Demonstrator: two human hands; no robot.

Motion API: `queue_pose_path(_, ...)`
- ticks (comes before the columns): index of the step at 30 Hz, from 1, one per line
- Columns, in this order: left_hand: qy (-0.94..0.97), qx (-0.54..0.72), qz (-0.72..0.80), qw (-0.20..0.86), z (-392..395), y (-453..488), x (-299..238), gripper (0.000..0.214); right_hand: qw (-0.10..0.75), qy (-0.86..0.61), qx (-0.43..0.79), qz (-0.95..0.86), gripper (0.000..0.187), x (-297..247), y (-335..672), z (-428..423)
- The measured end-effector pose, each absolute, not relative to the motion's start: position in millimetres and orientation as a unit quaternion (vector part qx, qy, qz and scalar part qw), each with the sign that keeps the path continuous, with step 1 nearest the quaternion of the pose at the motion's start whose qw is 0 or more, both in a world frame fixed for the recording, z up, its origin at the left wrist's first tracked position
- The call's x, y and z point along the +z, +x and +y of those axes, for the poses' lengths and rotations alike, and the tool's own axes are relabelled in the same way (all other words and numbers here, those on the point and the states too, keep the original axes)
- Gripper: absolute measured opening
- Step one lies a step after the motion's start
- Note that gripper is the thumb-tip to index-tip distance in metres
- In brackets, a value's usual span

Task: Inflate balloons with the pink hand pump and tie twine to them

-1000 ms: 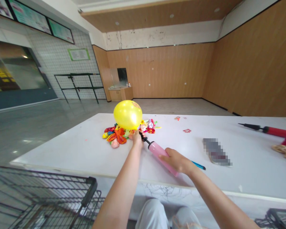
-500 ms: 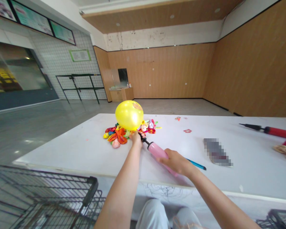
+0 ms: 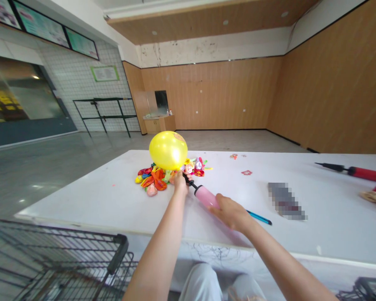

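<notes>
Pink pump [image 3: 207,197] | in right hand [image 3: 231,212], near table edge [image 3: 213,243] | open room left

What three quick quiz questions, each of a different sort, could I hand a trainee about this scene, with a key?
1. Which hand grips the barrel of the pink pump?
2. True or false: the yellow balloon looks rounded and full.
3. Fill in: the other pump, at the far right of the table, has a ____ barrel.

Key: 1. The right hand. 2. True. 3. Red.
</notes>
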State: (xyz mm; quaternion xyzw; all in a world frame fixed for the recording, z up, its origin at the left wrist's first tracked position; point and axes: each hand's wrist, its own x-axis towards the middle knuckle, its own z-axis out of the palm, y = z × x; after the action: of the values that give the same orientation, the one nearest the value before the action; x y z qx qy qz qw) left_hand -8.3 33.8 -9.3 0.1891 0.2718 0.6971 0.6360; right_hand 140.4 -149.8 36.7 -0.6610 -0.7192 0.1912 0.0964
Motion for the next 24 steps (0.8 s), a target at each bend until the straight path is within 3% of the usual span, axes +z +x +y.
queue_pose_path(9, 0.218, 0.691, 0.322, 0.609, 28.0, -7.8, -10.9, 0.017, 0.110, -0.659, 0.189, -0.720, 0.043, 38.1, 114.6, -131.1)
queue_pose_path(17, 0.180, 0.721, 0.351, 0.570, 35.8, -12.2, -4.4, 0.017, 0.090, -0.653, 0.206, -0.724, 0.032, 39.6, 158.2, -180.3)
queue_pose_path(24, 0.162, 0.702, 0.304, 0.623, 40.9, -14.9, -6.0, 0.016, 0.082, -0.664, 0.216, -0.711, 0.031, 41.2, 169.3, -192.0)
